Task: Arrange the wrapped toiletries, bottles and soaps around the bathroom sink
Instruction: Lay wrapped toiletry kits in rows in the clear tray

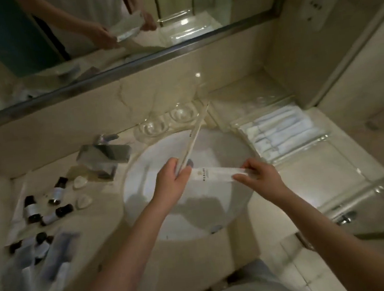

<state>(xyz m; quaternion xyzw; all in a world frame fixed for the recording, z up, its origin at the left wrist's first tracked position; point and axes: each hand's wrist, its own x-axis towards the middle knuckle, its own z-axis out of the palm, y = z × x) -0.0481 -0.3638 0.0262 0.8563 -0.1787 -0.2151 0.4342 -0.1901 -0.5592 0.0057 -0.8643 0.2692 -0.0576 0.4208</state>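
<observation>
Over the round white sink (141,175), the left hand (170,186) grips a long, flat white packet (195,140) angled upward. The right hand (260,177) pinches the end of a second flat, printed packet (213,172), which lies level between the two hands.

Desk (106,246): beige marble, round white sink (210,148) set in centre. L side: small dark bottles w/ pale labels (55,192), some upright, some lying; two white wrapped soaps (83,201); blurred wrapped packets (39,265) at near L. Rear: chrome tap (103,155), two clear glasses (166,122). R side: clear tray (318,174) w/ rolled white towels (280,128).
</observation>
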